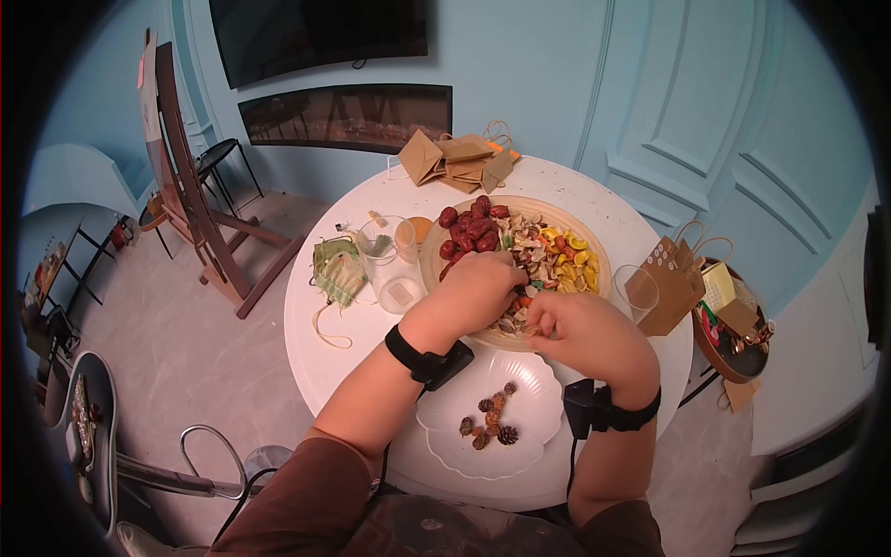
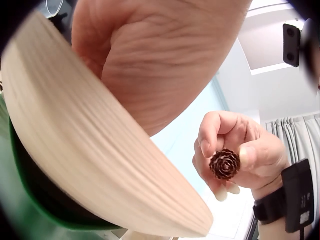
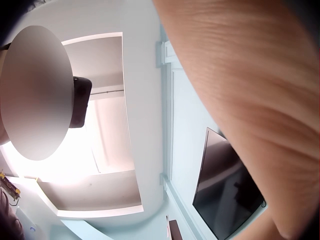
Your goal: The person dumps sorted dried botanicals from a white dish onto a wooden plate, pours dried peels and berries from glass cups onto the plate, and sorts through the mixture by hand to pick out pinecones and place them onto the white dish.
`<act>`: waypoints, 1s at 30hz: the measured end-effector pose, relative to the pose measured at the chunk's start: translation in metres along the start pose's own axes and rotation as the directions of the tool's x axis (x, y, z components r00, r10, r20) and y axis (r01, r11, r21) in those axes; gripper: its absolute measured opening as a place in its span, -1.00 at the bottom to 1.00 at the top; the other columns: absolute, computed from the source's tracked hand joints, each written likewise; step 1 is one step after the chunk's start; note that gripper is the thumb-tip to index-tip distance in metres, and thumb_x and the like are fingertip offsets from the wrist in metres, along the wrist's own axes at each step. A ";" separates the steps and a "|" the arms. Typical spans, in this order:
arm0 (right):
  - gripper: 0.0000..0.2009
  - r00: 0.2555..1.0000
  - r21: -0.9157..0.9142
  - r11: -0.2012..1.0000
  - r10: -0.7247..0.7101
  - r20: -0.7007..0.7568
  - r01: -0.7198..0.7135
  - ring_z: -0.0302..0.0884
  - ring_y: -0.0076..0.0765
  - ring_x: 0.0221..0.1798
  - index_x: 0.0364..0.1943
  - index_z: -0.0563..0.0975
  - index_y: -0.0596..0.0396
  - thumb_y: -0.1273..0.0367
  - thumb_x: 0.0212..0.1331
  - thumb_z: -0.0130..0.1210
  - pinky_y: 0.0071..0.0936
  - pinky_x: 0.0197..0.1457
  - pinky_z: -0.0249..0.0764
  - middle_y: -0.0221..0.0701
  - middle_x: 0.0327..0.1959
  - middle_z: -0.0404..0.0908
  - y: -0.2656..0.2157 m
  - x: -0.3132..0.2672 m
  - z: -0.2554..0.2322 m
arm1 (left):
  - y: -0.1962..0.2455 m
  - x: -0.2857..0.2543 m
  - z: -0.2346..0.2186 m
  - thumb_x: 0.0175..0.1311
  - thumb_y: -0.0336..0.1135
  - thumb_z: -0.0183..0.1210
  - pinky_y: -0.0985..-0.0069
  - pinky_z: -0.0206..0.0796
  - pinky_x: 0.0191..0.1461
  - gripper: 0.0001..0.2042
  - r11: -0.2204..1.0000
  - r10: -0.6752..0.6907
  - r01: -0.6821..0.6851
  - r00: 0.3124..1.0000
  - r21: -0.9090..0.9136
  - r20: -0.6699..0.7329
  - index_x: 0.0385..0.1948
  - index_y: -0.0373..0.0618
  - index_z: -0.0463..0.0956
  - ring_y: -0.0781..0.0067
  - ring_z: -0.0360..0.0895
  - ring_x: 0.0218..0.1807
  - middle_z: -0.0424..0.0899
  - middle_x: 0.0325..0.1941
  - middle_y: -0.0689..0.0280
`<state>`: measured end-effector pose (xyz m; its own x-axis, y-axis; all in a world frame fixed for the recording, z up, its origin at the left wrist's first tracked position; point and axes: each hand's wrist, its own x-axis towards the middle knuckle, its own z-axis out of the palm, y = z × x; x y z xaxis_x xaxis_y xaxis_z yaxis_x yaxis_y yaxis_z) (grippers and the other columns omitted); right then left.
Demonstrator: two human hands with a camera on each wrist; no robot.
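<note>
A round wooden bowl (image 1: pixel 594 232) holds red dried dates (image 1: pixel 471 227), yellow dried pieces (image 1: pixel 577 269) and pale dried chips (image 1: pixel 529 243). My left hand (image 1: pixel 478 290) reaches down into the bowl among the chips; its fingertips are hidden, and I cannot tell if they grip anything. At the bowl's near right edge is my right hand (image 1: pixel 594 336). Seen from the left wrist, that hand pinches a small brown pine cone (image 2: pixel 225 164) between thumb and fingers. Nearer to me, several small pine cones (image 1: pixel 507 434) lie on a white scalloped plate (image 1: pixel 450 446).
Left of the bowl stand clear cups (image 1: pixel 379 243) beside a green drawstring pouch (image 1: pixel 339 271). Brown paper bags (image 1: pixel 459 160) lie at the table's back; another bag (image 1: pixel 670 288) stands right, near an empty glass (image 1: pixel 637 290). A side tray (image 1: pixel 733 357) sits beyond the table's right edge.
</note>
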<state>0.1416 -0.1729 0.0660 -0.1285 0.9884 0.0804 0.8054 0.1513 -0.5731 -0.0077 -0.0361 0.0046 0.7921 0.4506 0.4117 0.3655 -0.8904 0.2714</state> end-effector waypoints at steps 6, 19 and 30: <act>-0.79 0.987 -0.160 0.978 -0.113 0.111 0.130 0.63 -0.09 -0.37 -0.36 0.60 0.12 0.29 0.01 0.29 -0.24 -0.30 0.48 -0.23 -0.49 0.65 -0.006 0.010 0.035 | 0.001 0.000 0.000 0.02 -0.43 0.28 0.20 0.43 -0.07 -0.69 1.000 0.026 -0.026 0.999 -0.006 -0.023 -0.12 -0.08 0.66 0.04 0.58 -0.16 0.59 -0.26 0.15; -0.80 0.956 -0.277 0.926 -0.201 0.212 0.256 0.64 -0.01 -0.34 -0.42 0.66 0.14 0.28 -0.01 0.29 -0.15 -0.23 0.51 -0.16 -0.48 0.65 -0.015 0.010 0.057 | 0.002 0.000 0.001 0.05 -0.38 0.31 0.24 0.37 -0.01 -0.65 1.000 0.000 -0.001 1.000 0.024 0.013 -0.06 -0.10 0.63 0.11 0.56 -0.10 0.58 -0.21 0.17; -0.79 0.987 -0.181 0.974 0.122 -0.100 -0.139 0.63 -0.04 -0.29 -0.37 0.61 0.14 0.26 0.10 0.26 -0.20 -0.18 0.50 -0.20 -0.42 0.64 0.012 0.003 -0.002 | 0.008 0.000 0.005 0.15 -0.29 0.26 0.26 0.32 0.04 -0.62 0.996 -0.031 0.027 0.999 0.081 0.037 0.04 -0.12 0.58 0.09 0.51 -0.05 0.54 -0.18 0.14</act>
<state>0.1521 -0.1682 0.0605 0.0295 0.9954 0.0907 0.9068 0.0115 -0.4214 -0.0020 -0.0430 0.0024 0.7982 0.4749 0.3706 0.4256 -0.8800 0.2110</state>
